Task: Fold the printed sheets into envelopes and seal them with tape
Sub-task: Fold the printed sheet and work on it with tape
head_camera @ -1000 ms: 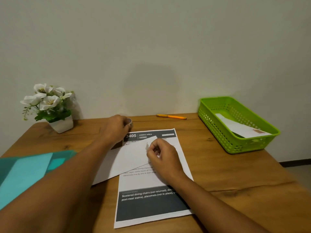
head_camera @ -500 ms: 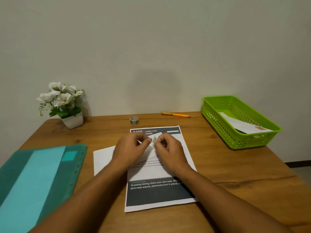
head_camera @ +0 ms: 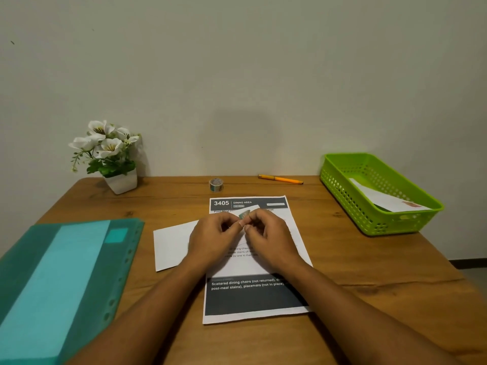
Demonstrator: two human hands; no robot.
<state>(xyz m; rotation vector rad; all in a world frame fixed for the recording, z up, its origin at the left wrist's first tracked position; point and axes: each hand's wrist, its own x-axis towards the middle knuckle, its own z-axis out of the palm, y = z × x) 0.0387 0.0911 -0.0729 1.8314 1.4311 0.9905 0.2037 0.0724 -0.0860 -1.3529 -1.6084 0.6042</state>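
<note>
Two hands seemingly at the sealing step: the left hand (head_camera: 213, 238) and right hand (head_camera: 271, 238) pinch a small greenish strip of tape (head_camera: 244, 214) in curled fingers above the folded white paper envelope (head_camera: 171, 243) on the wooden worktop (head_camera: 369, 272), which likely needs pressing across the flap next.

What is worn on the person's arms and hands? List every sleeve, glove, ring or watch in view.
Nothing worn shows. The left forearm and right forearm are bare down to the frame's bottom edge, with no sleeve or cuff. The left hand and right hand are ungloved; no watch, bracelet or ring shows.
</note>
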